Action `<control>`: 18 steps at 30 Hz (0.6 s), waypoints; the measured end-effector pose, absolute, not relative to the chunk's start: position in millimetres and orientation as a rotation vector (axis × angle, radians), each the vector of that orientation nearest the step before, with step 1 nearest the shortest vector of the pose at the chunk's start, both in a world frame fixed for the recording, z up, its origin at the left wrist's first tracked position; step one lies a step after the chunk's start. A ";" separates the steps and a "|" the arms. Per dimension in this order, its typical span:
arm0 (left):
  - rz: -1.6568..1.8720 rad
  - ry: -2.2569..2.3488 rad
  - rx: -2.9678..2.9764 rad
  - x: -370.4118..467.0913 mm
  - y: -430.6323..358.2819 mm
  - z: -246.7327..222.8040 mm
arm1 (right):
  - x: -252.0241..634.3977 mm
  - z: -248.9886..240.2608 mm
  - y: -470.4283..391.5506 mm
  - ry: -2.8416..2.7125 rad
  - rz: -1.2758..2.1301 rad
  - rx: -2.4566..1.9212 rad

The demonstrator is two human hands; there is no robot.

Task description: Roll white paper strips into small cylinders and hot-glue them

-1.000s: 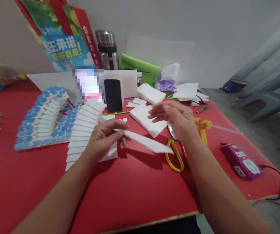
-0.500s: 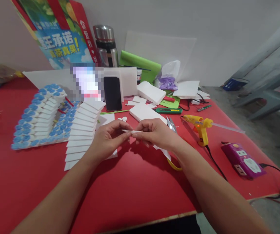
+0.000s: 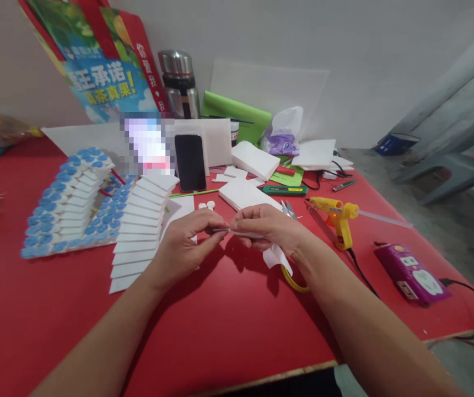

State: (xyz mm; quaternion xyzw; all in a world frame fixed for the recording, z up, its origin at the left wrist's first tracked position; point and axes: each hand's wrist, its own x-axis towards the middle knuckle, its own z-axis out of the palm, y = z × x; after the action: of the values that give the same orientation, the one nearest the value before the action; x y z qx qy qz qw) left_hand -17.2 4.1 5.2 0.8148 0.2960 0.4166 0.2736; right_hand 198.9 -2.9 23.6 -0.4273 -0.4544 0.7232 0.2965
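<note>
A thin white paper strip (image 3: 247,234) is pinched between the fingertips of both hands over the red table (image 3: 220,331). My left hand (image 3: 189,240) grips its left end, and my right hand (image 3: 262,229) has closed on it further right. To the left of my left hand lies a fanned row of white folded pieces (image 3: 138,237). Two small white rolls (image 3: 206,205) rest just beyond my hands. Scissors, with a yellow handle (image 3: 295,280) and partly visible blades, lie under my right hand beside a loose white scrap (image 3: 277,259).
A blue-and-white paper model (image 3: 71,204) sits at left. A black phone (image 3: 190,162) stands behind the hands. To the right are a green cutter (image 3: 284,190), a yellow glue gun (image 3: 338,215) with a lit orange light and a purple power socket (image 3: 413,273). White card stacks (image 3: 245,196) lie ahead.
My right hand has shifted slightly right, and more of the strip shows between and below its fingers. The camera view has tilted slightly upward.
</note>
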 end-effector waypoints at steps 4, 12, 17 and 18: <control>1.179 0.728 2.397 -18.5 4.0 3.2 | 198.2 22.6 -2.5 -1.163 1.959 -1.140; 1.151 0.727 2.543 -21.9 4.5 1.1 | 185.7 19.7 -5.5 -0.932 2.027 -1.165; 1.198 0.847 2.326 -17.0 -1.6 0.9 | 180.0 23.2 -8.1 -1.026 1.909 -1.163; 1.165 0.887 2.201 -15.3 -2.7 1.1 | 179.7 24.5 -8.9 -1.081 1.845 -1.189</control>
State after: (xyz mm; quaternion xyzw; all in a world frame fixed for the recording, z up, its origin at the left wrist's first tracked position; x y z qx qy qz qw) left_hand -15.3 -2.7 1.1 0.8069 0.3252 0.4270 0.2467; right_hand 179.7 -8.9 24.5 -0.4569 -0.4155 0.7090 0.3406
